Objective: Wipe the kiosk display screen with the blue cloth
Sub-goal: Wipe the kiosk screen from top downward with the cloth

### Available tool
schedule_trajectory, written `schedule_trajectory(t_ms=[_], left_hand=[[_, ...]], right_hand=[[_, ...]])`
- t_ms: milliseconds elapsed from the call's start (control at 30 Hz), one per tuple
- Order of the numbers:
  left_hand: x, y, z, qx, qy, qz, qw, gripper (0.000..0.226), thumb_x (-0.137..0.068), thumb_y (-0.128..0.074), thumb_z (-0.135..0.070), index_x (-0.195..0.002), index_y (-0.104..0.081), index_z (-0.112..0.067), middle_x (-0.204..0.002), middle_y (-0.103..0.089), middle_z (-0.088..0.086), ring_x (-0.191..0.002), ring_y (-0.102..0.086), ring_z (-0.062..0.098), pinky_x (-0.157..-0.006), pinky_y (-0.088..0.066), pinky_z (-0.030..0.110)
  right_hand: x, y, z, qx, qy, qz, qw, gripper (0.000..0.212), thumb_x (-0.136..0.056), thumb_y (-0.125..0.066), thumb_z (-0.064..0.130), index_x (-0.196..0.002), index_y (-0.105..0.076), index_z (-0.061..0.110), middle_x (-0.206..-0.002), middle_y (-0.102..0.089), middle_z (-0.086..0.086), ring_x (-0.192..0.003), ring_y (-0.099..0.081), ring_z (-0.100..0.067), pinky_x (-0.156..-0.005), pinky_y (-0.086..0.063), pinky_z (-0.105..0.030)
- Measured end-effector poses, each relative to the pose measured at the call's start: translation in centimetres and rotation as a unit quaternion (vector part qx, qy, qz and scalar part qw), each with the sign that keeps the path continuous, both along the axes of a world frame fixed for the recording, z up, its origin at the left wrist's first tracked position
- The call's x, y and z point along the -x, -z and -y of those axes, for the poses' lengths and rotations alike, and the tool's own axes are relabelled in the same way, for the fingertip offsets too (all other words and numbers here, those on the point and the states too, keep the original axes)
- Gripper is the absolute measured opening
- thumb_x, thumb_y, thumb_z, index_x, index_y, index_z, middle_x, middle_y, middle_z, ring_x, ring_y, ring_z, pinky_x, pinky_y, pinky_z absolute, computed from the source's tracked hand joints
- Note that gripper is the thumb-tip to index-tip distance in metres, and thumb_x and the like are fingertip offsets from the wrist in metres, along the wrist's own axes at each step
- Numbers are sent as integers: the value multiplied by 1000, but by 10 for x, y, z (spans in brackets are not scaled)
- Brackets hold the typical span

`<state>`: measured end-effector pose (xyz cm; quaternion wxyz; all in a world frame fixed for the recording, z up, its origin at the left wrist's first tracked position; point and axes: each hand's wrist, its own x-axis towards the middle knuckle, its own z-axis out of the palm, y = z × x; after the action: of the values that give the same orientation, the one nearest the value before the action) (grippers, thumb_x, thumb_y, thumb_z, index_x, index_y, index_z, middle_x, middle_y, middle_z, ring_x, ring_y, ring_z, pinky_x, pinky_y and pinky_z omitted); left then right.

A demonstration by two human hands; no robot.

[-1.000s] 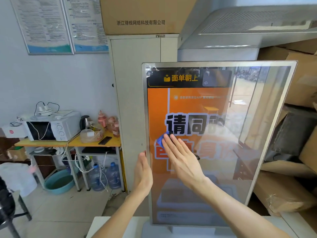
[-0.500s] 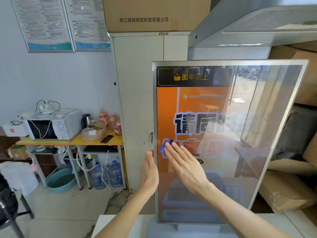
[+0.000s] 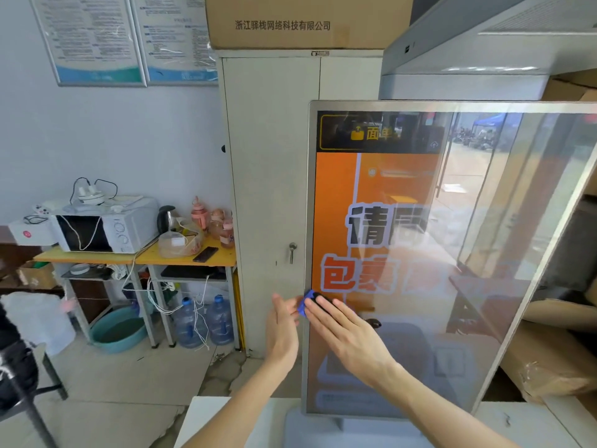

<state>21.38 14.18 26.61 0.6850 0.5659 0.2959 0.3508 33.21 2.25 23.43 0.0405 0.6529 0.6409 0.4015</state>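
The right grip (image 3: 345, 334), fingers straight, presses the blue cloth (image 3: 304, 305) against the kiosk display screen (image 3: 452, 253) at its left edge. The left grip (image 3: 282, 331), fingers straight, is just beside the frame.

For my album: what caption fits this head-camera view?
Right hand presses a blue cloth to the left edge of the kiosk screen; left hand open beside it.

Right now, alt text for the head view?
A person's right hand, fingers flat, presses a blue cloth against the left edge of an upright kiosk screen. The left hand is raised, open, beside the screen's frame. Behind at left: a microwave on a yellow table.
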Motion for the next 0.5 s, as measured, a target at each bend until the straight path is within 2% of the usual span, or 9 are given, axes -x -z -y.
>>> schedule_trajectory(t_ms=[100,167,233,367,500], left_hand=[[1,15,3,2,9,-9,1000,66,-105,-9,-49,-118,-66,-19,-124,-68,8,-125,-59,26,-111,-39,38],[-1,20,5,2,0,-16,1000,70,-104,-10,-50,-132,-59,-8,-135,-62,13,-129,-56,26,-112,-37,37],[-6,22,8,1,-14,-15,1000,71,-104,-12,-51,-136,-56,-5,-138,-59,13,-129,-55,26,-113,-37,38],[-10,26,15,1,-39,-8,999,60,-105,-14,-49,-125,-61,-18,-125,-65,3,-122,-58,20,-111,-40,38],[-11,35,22,-5,-61,-26,998,50,-106,-15,-49,-113,-61,-30,-117,-62,-3,-120,-57,20,-108,-39,38]], right_hand=[[1,-2,3,-3,4,3,1000,71,-91,-30,1,-162,-26,7,-171,-19,-11,-158,-17,-28,-125,-27,-44],[2,-15,-4,-54,6,-17,998,65,-97,-27,3,-162,-23,5,-170,-20,-12,-158,-18,-29,-127,-24,-45],[4,-27,-13,-105,16,-43,993,65,-99,-28,2,-163,-17,4,-171,-18,-13,-158,-16,-29,-128,-20,-45],[8,-23,-18,-119,12,-47,992,66,-100,-30,0,-163,-13,4,-171,-14,-15,-159,-12,-31,-127,-16,-46],[3,14,-8,-50,-2,-13,999,72,-93,-40,4,-163,-21,6,-171,-14,-12,-159,-12,-29,-127,-17,-44]])
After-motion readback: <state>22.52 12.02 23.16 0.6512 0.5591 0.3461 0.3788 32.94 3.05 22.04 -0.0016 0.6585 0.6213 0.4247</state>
